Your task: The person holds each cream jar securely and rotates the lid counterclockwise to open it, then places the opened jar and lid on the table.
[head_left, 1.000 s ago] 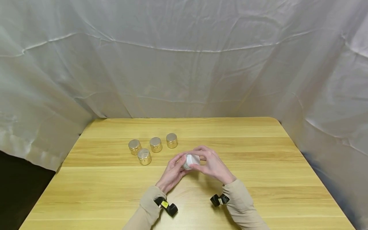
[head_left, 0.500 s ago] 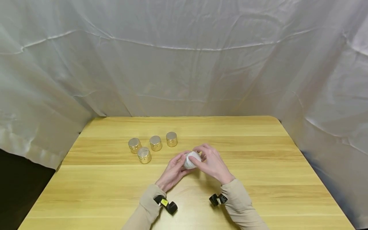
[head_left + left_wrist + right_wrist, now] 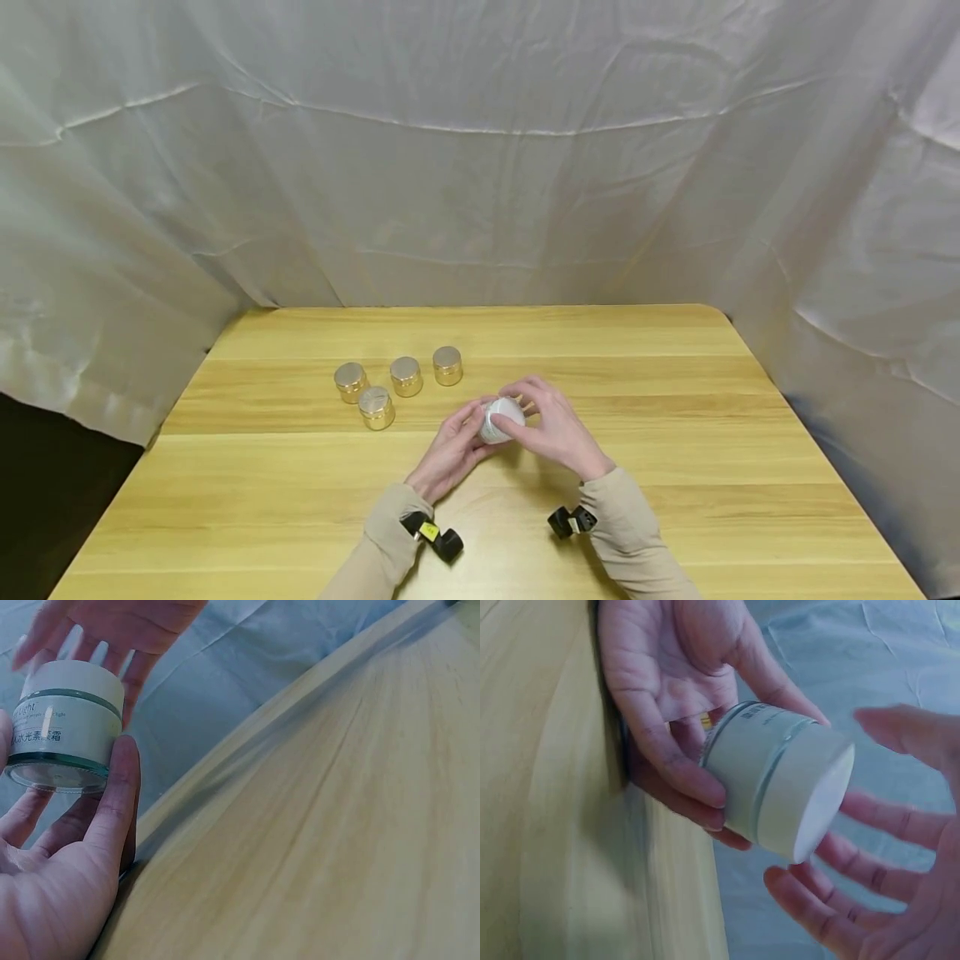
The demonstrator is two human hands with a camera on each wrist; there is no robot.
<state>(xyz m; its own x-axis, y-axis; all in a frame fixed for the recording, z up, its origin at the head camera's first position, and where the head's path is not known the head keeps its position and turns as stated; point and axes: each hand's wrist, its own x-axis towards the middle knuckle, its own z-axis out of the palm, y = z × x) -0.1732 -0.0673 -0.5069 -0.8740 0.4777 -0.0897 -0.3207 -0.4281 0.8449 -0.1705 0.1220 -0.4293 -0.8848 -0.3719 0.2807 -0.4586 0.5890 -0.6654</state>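
A white cream jar [image 3: 502, 419] with a printed label and a white lid [image 3: 821, 799] is held tilted above the table. My left hand [image 3: 450, 450] grips its body, with fingers and thumb curled round the clear glass base [image 3: 64, 776]. At the lid end is my right hand [image 3: 553, 429]. In the right wrist view its thumb [image 3: 904, 735] stands apart from the lid, and its fingers [image 3: 855, 862] spread loosely beside the rim. Whether a fingertip touches the rim I cannot tell. The lid sits on the jar.
Several gold-lidded jars [image 3: 377, 407] stand upright in a loose group on the wooden table [image 3: 675, 433], left of and beyond the hands. A grey cloth [image 3: 480, 200] hangs behind the table and along its sides.
A second ago the right hand's fingers and thumb were across the lid. They have since loosened and drawn back, baring the lid's top. The left hand keeps its grip almost in place.
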